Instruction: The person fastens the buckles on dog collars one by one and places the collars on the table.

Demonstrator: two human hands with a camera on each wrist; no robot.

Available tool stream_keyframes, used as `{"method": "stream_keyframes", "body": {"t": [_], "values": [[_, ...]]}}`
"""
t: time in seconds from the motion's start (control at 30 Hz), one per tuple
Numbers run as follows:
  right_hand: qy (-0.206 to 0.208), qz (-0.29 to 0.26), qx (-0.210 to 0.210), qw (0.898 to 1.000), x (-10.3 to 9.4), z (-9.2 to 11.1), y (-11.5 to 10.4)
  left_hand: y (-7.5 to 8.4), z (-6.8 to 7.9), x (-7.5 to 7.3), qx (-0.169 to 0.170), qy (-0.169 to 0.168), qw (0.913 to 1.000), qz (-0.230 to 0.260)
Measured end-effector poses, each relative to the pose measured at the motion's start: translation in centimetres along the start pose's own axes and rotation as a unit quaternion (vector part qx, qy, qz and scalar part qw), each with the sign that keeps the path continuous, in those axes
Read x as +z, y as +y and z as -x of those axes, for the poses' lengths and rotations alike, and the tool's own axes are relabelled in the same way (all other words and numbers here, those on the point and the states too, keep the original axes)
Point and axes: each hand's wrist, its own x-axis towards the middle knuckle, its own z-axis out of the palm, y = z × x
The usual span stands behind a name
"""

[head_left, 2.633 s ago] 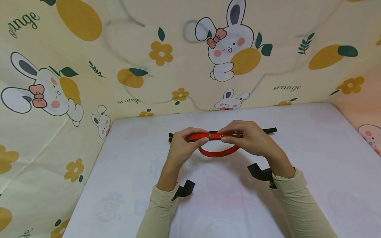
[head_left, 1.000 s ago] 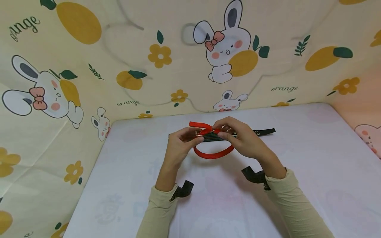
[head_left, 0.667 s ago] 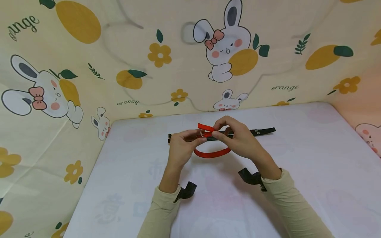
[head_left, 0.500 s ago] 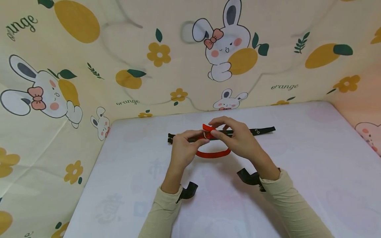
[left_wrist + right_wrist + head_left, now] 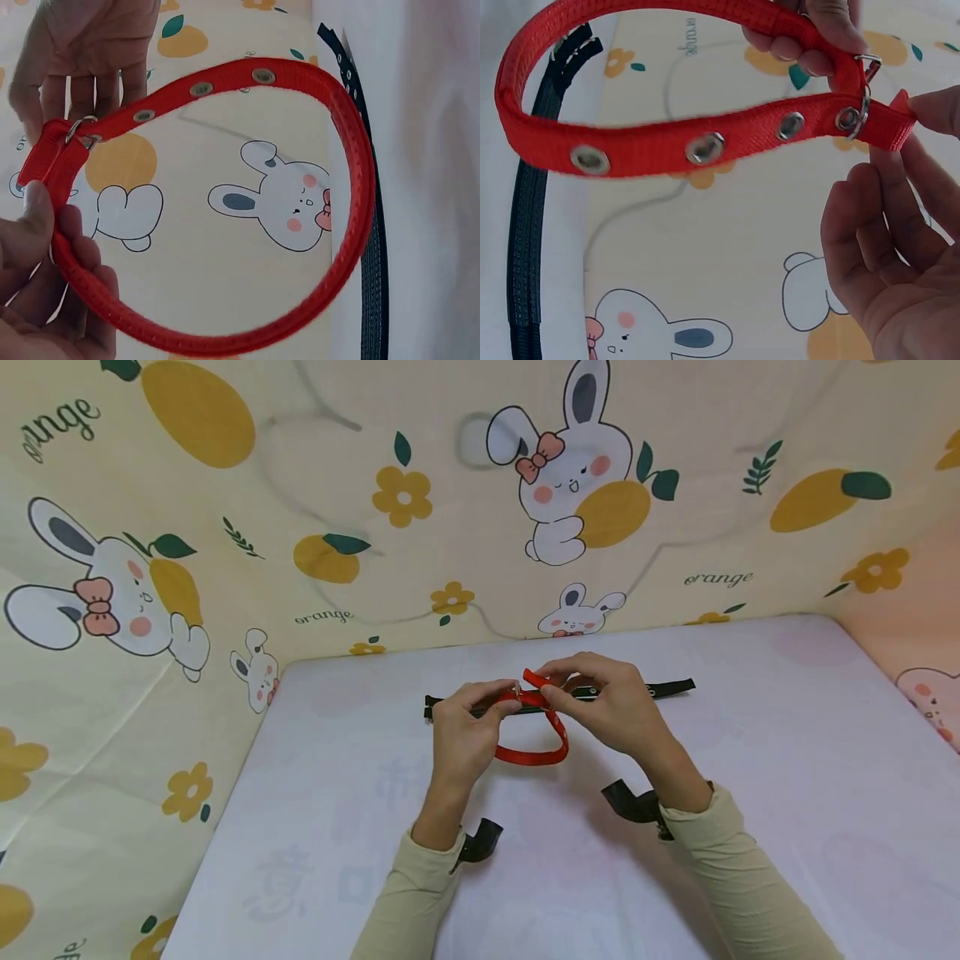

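A red collar (image 5: 534, 757) with metal eyelets is held up as a loop between both hands. My left hand (image 5: 463, 735) pinches its buckle end, thumb and fingers on the band beside the metal buckle (image 5: 865, 97). In the right wrist view the eyeleted part of the band runs through the buckle, one eyelet right at the frame. My right hand (image 5: 611, 703) pinches the band's folded tip (image 5: 892, 131) just past the buckle. Below the hands a black strap (image 5: 675, 688), also with eyelets, lies across the table, partly hidden by them.
The table (image 5: 360, 793) has a white cover. A patterned cloth (image 5: 322, 485) with rabbits and oranges rises behind it and at the left side. Black straps from the wrist mounts (image 5: 482, 841) stick out at both sleeves.
The red tip, which stuck out to the left above the buckle, is now pulled right in my right hand's fingers. The loop looks narrower, and my left hand has shifted slightly right.
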Motion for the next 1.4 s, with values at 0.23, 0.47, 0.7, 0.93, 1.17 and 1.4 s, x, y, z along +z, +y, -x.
{"method": "stream_keyframes", "body": {"t": [0.23,0.47,0.7,0.93,1.17,1.4], "values": [[-0.014,-0.022,0.01,1.0,0.1,0.0,-0.1,0.1,0.2,0.2,0.005,0.034,0.9994,0.006],[-0.03,-0.008,0.033,0.999,0.1,0.0,-0.4,0.2,0.3,0.3,0.029,0.042,0.9986,0.01],[-0.024,0.003,0.021,0.999,0.3,0.0,-0.4,0.2,0.3,0.2,0.039,0.033,0.9986,0.016],[0.014,0.012,-0.032,0.999,1.0,0.0,-0.2,0.2,0.0,-0.1,0.008,-0.003,0.9996,0.028],[-0.018,0.045,0.021,0.999,1.2,0.0,-0.1,0.1,-0.4,-0.5,-0.023,-0.02,0.9957,0.087],[-0.029,0.06,0.038,0.997,1.0,0.0,-0.2,0.1,-0.6,-0.8,-0.043,-0.041,0.9903,0.126]]}}
